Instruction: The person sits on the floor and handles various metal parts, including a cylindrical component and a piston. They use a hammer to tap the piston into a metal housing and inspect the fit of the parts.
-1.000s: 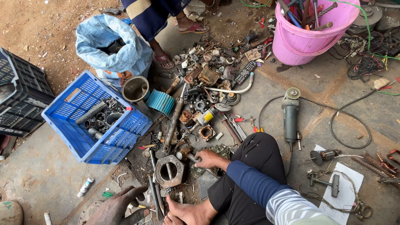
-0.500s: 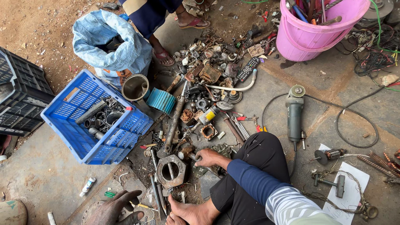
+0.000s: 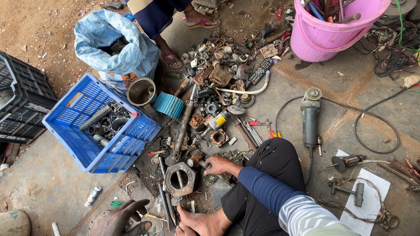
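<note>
My right hand (image 3: 220,165) reaches out from a dark blue sleeve over my bent knee in black trousers. It is closed around a small rusty metal part (image 3: 196,159) next to a heavy hexagonal metal housing (image 3: 180,178). My left hand (image 3: 121,217) lies at the bottom edge with its fingers spread, resting on a round rusty metal piece (image 3: 97,223) that is partly out of view. My bare foot (image 3: 199,221) sits just below the housing. A long rusty shaft (image 3: 182,127) runs up from the housing into a heap of scrap parts (image 3: 221,78).
A blue plastic crate (image 3: 74,118) with pipes stands at left beside a black crate (image 3: 19,100) and a blue sack (image 3: 111,43). Also here are a pink bucket (image 3: 332,30) of tools, an angle grinder (image 3: 310,120) with its cable, and another person's sandalled feet (image 3: 171,59).
Both hands stay almost where they were. The view has drifted slightly, so the bucket and scrap sit a little higher in the picture.
</note>
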